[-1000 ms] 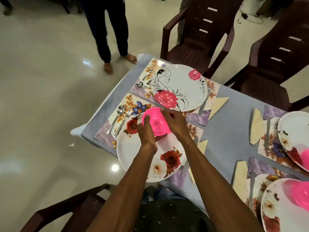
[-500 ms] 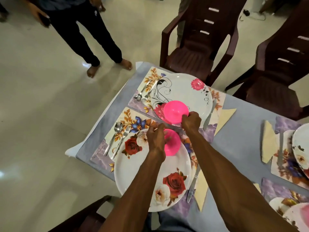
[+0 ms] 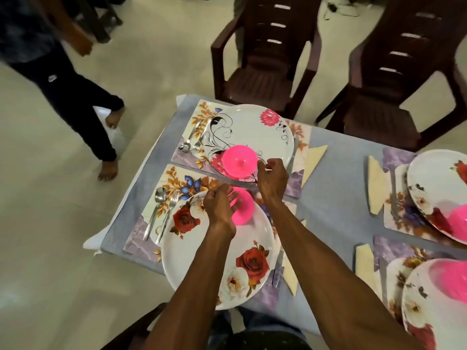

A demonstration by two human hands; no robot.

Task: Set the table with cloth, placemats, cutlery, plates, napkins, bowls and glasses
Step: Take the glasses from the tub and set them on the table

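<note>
Far to the left of both hands a spoon (image 3: 158, 208) and fork (image 3: 168, 213) lie side by side on a floral placemat (image 3: 174, 180). Just right of them the left hand (image 3: 219, 207) hangs over the upper edge of the rose-patterned plate (image 3: 202, 251), fingers loosely curled, their tips against the near pink bowl (image 3: 243, 205), which sits on that plate and shows past the fingers on the hand's right; whether they grip it or only touch it cannot be told. Up and to the right, the far pink bowl (image 3: 239, 161) sits on the near edge of the plate with the black swirls (image 3: 252, 130). The right hand (image 3: 272, 176) is just right of that bowl, fingers half curled and apart from its rim, holding nothing. Right of this hand a knife (image 3: 292, 157) and a folded napkin (image 3: 313, 160) lie on the blue cloth (image 3: 336, 198). Well to the right, two more set places carry pink bowls (image 3: 458, 221).
</note>
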